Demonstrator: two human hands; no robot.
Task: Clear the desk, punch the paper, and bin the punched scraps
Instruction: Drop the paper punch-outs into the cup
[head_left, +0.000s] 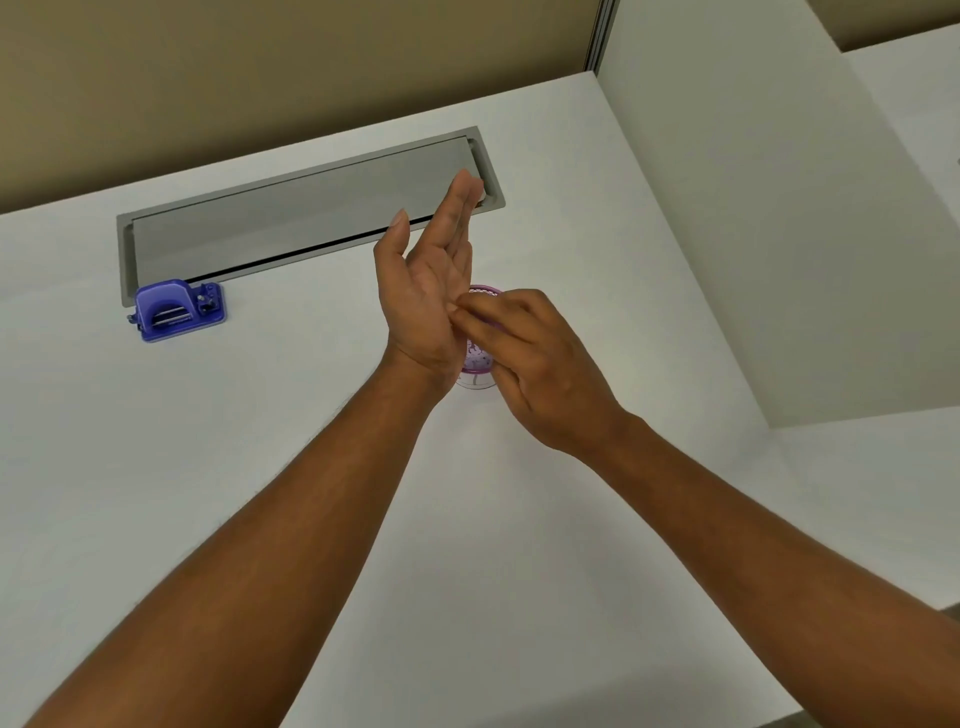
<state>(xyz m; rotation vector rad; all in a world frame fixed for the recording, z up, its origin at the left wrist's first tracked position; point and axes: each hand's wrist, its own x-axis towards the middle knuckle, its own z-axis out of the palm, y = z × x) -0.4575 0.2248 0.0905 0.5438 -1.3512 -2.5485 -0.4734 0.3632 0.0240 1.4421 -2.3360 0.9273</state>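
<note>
— Where do we have our hands?

— Both up over the white bench (260, 493), close together. Our left hand (426, 291) stands on edge, palm turned to the right, fingers (460, 208) straight and together, thumb apart and pointing up. It holds nothing that we can see.

— And the right?

— Our right hand (540, 364) lies just beside it, back of the hand toward us. Its fingertips (457, 314) are bent in and touch the left palm — they look pinched together there, but whether some scrap sits between them we cannot tell; it is too small.

— What is under them?

— A small round cup (480, 364) with a purple rim, standing on the bench directly below the two hands and mostly hidden by them. We see only part of the rim above our right fingers and a part of the inside between the wrists, with pale flecks in it.

— The punch?

— The blue hole punch (176, 310) sits well to the left on the bench, apart from our hands, touching the near left corner of the long grey flap (291, 208) let into the benchtop. The flap is tipped open a little along its near edge — a dark slit shows there. Behind the bench runs a tan wall (260, 62).
</note>
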